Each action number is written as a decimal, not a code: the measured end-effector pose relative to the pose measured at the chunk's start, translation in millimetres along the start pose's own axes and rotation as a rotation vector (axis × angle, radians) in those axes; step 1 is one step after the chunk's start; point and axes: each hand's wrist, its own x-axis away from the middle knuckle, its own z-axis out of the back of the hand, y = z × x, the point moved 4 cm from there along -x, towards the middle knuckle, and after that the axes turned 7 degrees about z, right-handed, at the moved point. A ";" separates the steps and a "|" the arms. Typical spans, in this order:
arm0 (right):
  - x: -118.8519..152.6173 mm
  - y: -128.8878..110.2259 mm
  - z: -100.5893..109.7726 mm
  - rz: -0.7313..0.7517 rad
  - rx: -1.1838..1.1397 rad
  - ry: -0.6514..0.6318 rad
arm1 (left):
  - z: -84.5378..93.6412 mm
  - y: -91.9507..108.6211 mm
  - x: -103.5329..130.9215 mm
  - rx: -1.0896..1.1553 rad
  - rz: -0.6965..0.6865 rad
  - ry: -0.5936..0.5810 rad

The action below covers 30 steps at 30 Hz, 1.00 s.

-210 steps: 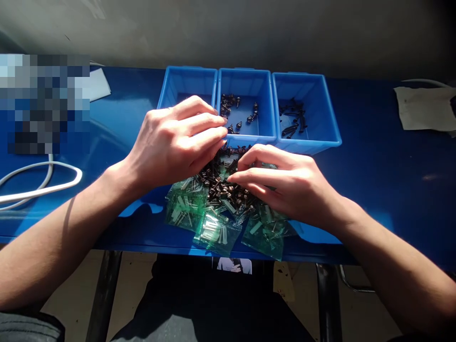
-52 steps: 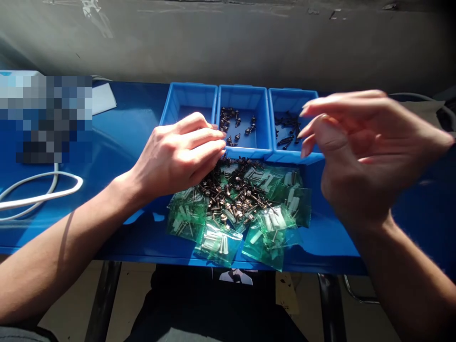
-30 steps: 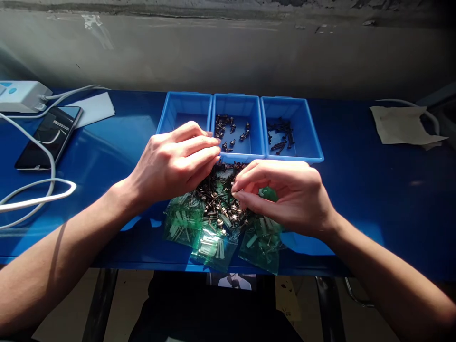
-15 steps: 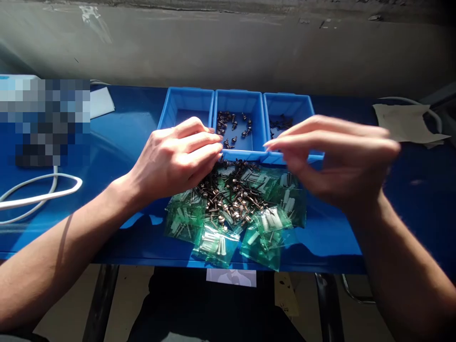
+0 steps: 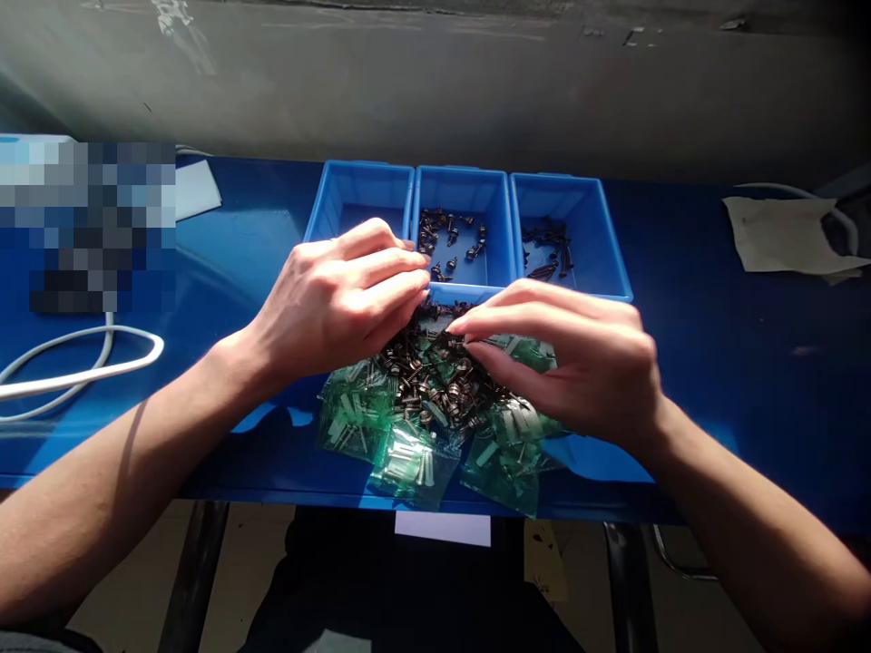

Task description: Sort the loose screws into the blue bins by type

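Observation:
A pile of dark and brownish screws lies on green plastic packets that hold white plugs and screws. My left hand is curled at the pile's upper left, by the front of the middle blue bin; its fingertips are bent together, and whatever they hold is hidden. Over the upper right of the pile is my right hand, thumb and forefinger nearly together at the screws; whether a screw is between them is too small to tell. The middle bin contains short screws, the right bin darker screws.
The left blue bin stands beside the middle one. A white cable loops at the left, near a white card and a pixelated area. Brown paper lies at the right. A grey wall rises behind the blue table.
My right hand has moved left and down from the front of the right bin to the screw pile. My left hand has stayed nearly still. More of the right bin's screws now show.

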 end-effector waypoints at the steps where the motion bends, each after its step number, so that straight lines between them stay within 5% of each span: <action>1: -0.4 -0.3 2.1 -0.064 -0.111 0.074 | -0.1 -0.1 0.2 -0.001 0.001 -0.005; 5: -1.5 -1.0 7.9 -0.243 -0.309 0.261 | 0.1 -0.6 1.2 -0.003 0.004 -0.015; 8: -1.6 2.1 9.0 -0.314 -0.269 0.229 | -0.3 -1.5 1.7 -0.003 0.008 -0.029; 22: -5.6 -2.4 8.7 -0.146 -0.088 0.046 | -0.2 -1.2 1.1 -0.017 -0.007 -0.031; 30: 1.6 11.8 27.7 -0.313 0.156 0.410 | -1.6 -2.6 2.1 0.008 0.018 -0.059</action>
